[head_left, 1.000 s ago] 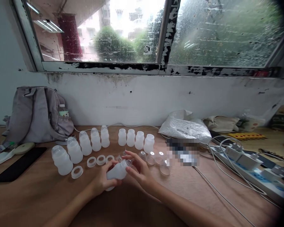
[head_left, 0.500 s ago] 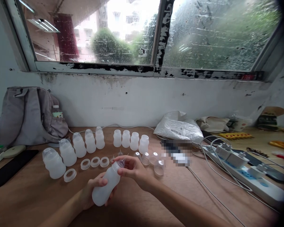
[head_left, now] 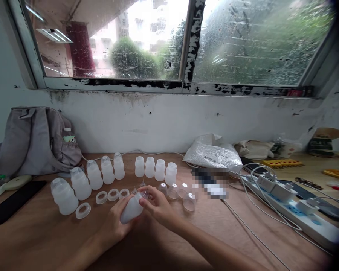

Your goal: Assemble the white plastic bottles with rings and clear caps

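A frosted white baby bottle [head_left: 130, 209] is held tilted above the table, its neck pointing up and to the right. My left hand [head_left: 117, 218] is wrapped around its body from the left. At the neck end, the fingers and thumb of my right hand [head_left: 158, 205] are closed on the collar ring and clear teat, which they partly hide. Just behind the hands are clear teats [head_left: 142, 184]. Several loose white collar rings [head_left: 101, 197] lie to the left, and clear dome caps [head_left: 189, 203] stand to the right.
Capped bottles [head_left: 64, 197] stand in a curve at the left; open bottles [head_left: 159, 170] form a row at the back. A grey backpack [head_left: 39, 139], a silvery plastic bag [head_left: 213, 152] and a power strip [head_left: 293, 210] with trailing white cables surround the work area.
My left hand has slid up and over the bottle, covering more of its body. The bottle's base has risen and shifted right, while my right hand stays at the neck.
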Tool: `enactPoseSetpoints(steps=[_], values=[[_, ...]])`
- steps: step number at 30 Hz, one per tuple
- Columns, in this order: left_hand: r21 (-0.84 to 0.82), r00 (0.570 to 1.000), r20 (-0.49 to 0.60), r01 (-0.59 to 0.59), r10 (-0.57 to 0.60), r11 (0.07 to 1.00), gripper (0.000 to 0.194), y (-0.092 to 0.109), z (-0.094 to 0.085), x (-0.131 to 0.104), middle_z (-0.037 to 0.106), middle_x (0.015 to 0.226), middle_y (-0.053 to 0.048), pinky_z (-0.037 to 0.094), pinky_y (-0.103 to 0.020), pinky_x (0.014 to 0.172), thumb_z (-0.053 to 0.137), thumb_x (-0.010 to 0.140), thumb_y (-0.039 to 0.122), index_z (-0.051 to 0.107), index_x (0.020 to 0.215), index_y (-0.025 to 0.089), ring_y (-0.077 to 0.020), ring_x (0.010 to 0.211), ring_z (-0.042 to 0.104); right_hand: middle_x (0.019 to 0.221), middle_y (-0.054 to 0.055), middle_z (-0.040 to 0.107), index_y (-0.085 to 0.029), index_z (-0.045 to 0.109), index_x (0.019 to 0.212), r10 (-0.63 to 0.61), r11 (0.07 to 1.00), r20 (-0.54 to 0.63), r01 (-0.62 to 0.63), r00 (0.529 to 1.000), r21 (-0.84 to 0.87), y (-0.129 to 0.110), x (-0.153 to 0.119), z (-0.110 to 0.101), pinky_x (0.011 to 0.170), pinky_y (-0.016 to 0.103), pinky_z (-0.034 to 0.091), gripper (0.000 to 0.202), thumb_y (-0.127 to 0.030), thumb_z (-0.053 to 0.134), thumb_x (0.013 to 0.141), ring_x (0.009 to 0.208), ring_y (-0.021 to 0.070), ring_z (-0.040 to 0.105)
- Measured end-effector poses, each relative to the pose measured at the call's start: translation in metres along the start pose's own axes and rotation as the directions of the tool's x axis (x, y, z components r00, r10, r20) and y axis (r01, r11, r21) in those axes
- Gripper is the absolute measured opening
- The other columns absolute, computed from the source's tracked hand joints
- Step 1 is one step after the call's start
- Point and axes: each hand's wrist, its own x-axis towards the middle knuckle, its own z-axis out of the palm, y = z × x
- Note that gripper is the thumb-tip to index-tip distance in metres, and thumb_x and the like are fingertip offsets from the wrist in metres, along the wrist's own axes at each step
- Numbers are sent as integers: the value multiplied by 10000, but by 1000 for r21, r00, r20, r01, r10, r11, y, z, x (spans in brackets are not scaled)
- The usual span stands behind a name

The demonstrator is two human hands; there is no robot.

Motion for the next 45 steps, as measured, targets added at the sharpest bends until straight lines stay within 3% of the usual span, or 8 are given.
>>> enactPoseSetpoints(steps=[6,11,15,19,25,28,35,45], values=[[-196,981,5,193,-196,961,474,0,0,4,599,978,-77,436,-321,774,590,687,353,417,1094,184,-230,895,562,799,33,606,-204,592,957,-13,970,120,42,993,-238,-2,22,-48,625,274,399,298,-415,450,803,709,153,525],[-288,966,53,258,-254,922,431,4,-1,3,613,940,-66,435,-315,755,588,691,363,404,1045,198,-221,873,571,882,83,610,-189,612,933,-48,685,41,63,998,-726,13,25,-70,751,337,329,202,-273,523,772,884,226,474],[-238,963,34,267,-267,934,444,6,-2,3,606,936,-60,436,-315,739,594,678,360,447,1065,201,-224,861,564,826,83,623,-185,612,873,39,563,110,69,993,-823,29,24,-65,739,339,302,150,-174,526,751,878,232,485],[-201,973,18,231,-232,952,419,4,-4,6,583,1026,-76,398,-343,827,604,670,351,527,1048,189,-252,952,523,857,59,614,-189,601,861,-37,686,36,51,999,-726,16,27,-71,731,327,331,165,-125,507,741,840,201,511],[-344,950,60,308,-306,887,462,-5,-4,9,578,1085,-91,377,-359,882,604,663,368,553,1065,147,-269,1007,507,870,34,599,-201,568,905,-34,979,-40,25,999,-203,-12,28,-85,673,290,429,167,-238,517,750,780,157,558],[-377,954,63,296,-294,878,471,-7,-3,9,585,1078,-86,382,-350,881,607,663,358,548,1077,141,-262,1005,512,863,43,599,-184,573,879,12,1000,80,-11,997,-20,-5,27,-79,707,307,449,164,-237,547,726,793,167,571],[-358,958,82,286,-275,889,474,-6,-2,8,596,1065,-84,403,-344,853,633,631,353,571,1050,140,-272,986,522,863,49,609,-189,573,886,46,997,219,-59,975,54,5,24,-64,700,333,457,179,-272,567,727,798,185,577],[-337,968,95,251,-233,908,450,-5,-3,7,599,1026,-83,401,-324,826,621,633,367,581,1023,146,-263,956,522,849,46,604,-174,588,861,102,990,243,-123,965,73,4,23,-60,665,312,456,251,-353,617,687,757,168,572]])
